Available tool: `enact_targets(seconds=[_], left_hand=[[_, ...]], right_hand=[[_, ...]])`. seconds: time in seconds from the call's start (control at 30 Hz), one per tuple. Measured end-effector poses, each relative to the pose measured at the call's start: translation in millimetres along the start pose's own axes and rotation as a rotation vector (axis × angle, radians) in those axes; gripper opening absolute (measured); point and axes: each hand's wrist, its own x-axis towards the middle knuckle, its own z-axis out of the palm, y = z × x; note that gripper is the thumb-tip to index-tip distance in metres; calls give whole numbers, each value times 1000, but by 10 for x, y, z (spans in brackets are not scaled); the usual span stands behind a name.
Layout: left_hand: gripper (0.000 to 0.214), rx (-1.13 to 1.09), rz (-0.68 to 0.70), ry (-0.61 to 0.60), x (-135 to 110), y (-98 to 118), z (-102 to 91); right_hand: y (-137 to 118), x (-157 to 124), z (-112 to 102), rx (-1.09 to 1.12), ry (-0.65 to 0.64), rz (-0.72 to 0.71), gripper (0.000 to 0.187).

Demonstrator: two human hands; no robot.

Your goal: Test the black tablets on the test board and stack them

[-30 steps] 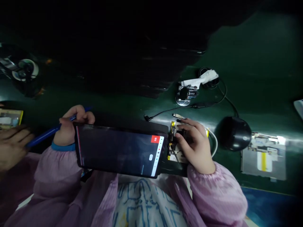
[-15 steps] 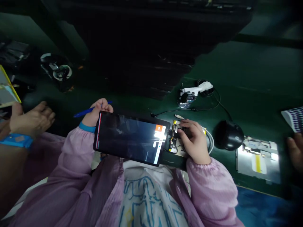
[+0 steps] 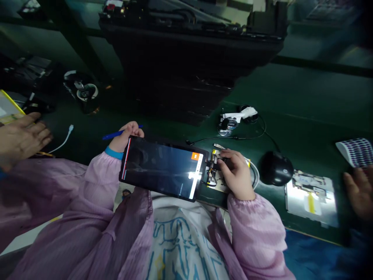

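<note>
A black tablet (image 3: 163, 168) with a lit screen lies tilted in front of me, over the near edge of the green bench. My left hand (image 3: 127, 137) is closed round a blue pen (image 3: 114, 135) and rests behind the tablet's left end. My right hand (image 3: 236, 175) is curled over a small board with yellow parts (image 3: 213, 171) at the tablet's right end, its fingers pressing on a dark part there. Both my sleeves are pink.
A black dome-shaped mouse (image 3: 276, 168) and an open silver device back (image 3: 311, 197) lie to the right. A silver counter with a cable (image 3: 229, 123) sits behind. Another person's hand (image 3: 20, 138) is at far left, another hand (image 3: 359, 191) at far right. A dark tray stack (image 3: 189, 50) stands behind.
The view has tilted up and back, so the bench behind shows more. My hands keep their hold on pen and board. The other person's left-side hand has shifted; a hand has appeared at right.
</note>
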Motion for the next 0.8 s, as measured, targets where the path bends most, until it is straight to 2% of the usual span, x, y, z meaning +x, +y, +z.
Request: enact_targets(seconds=[0.23, 0.63, 0.7, 0.8], left_hand=[[62, 25, 16, 16, -30, -2, -19], [61, -11, 11, -23, -17, -9, -14], [61, -14, 11, -13, -25, 0, -7], [60, -7, 5, 15, -23, 7, -5]], right_hand=[[-4, -4, 5, 9, 0, -3, 16], [-11, 15, -26, 2, 1, 7, 17], [-131, -39, -50, 16, 0, -15, 26], [-441, -225, -25, 27, -85, -121, 64]])
